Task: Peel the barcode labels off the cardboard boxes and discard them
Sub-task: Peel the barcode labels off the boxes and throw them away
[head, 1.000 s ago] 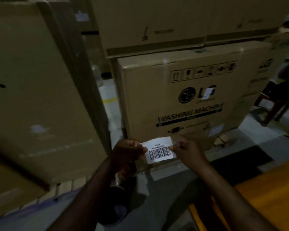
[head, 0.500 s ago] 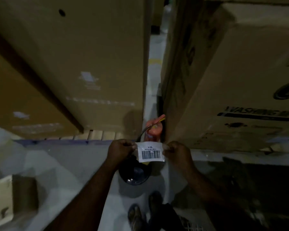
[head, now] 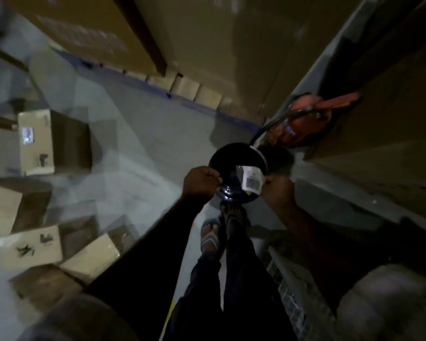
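1. Already off its box and up in the air: barcode label (head: 252,182), white, printed side up, hanging right over the mouth of the round black bin (head: 221,153) on the floor (head: 145,156).
2. Pinched at its right edge by the right hand (head: 278,188); looks curled and free at its left edge.
3. Just beside, over the bin's left rim: left hand (head: 201,182), fingers curled, apart from the label. Cannot tell through the blur whether anything sits between those fingers.
4. Judging by that: peeling done for this label, discarding not yet. Needs only a release over the bin. Might cling to the fingertips by its glue, so may call for a flick or a wipe against the rim.
5. Hard to judge how much is left. Pale patches on the tall cardboard boxes (head: 207,33) above, and one on a small carton (head: 35,141) at the left, all too blurred to read as labels or bare scars.
6. Close behind the bin: red fire extinguisher (head: 295,129) with a black hose, tucked against the right-hand box.
7. Farther out: wooden pallet blocks (head: 187,87) under the big box, more small cartons on the floor at the left, sandalled feet (head: 209,236) just short of the bin.
8. No obstacle between label and bin; hose near the far rim, clear of the drop.
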